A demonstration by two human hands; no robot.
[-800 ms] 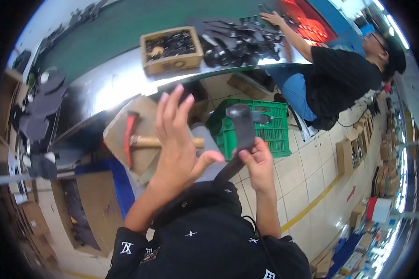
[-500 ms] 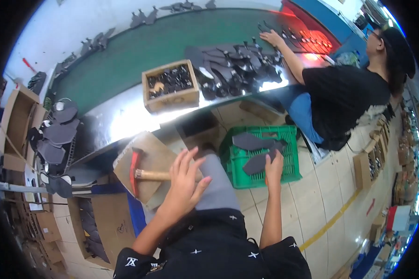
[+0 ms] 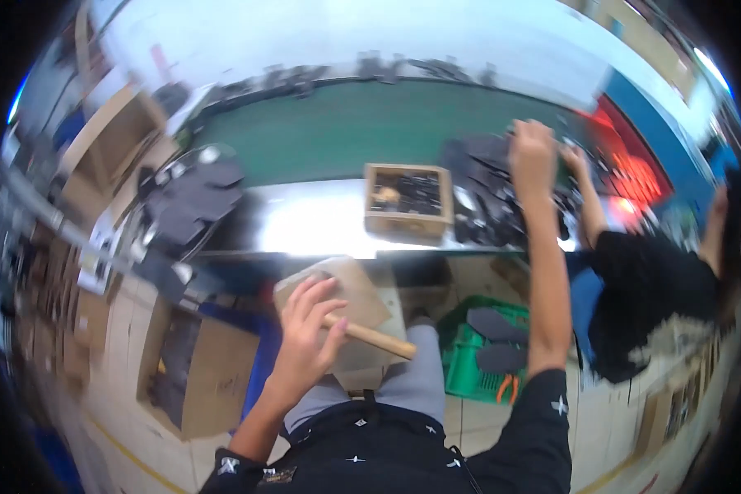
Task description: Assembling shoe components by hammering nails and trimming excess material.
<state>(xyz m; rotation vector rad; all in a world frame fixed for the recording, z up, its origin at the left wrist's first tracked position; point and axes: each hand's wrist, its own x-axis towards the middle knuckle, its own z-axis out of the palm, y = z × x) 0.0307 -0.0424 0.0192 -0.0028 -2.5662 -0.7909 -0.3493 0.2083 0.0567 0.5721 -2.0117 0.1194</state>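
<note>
My left hand (image 3: 309, 325) hovers with fingers spread over a hammer's wooden handle (image 3: 383, 341), which slants across a cardboard-topped block (image 3: 350, 284) in front of my lap. The hammer's head is mostly hidden behind my hand. My right hand (image 3: 533, 156) is stretched far forward above a heap of dark sole-shaped pieces (image 3: 486, 177) on the bench. Its fingers are curled closed, and blur hides what they may hold. Beside my right leg, a green plastic crate (image 3: 463, 375) carries two flat grey sole-shaped pieces (image 3: 502, 358) and an orange-handled tool (image 3: 509, 389).
A wooden box (image 3: 407, 224) of small black parts stands on the metal bench edge (image 3: 305, 218), before a green belt (image 3: 329, 128). Grey pieces (image 3: 193, 198) fill a rack at left. A co-worker (image 3: 650, 288) reaches over the bench at right, near a red-lit machine (image 3: 634, 148).
My right hand has left the crate and risen forward over the bench. My left hand stays near the hammer, whose handle now points down to the right. The view has turned rightward.
</note>
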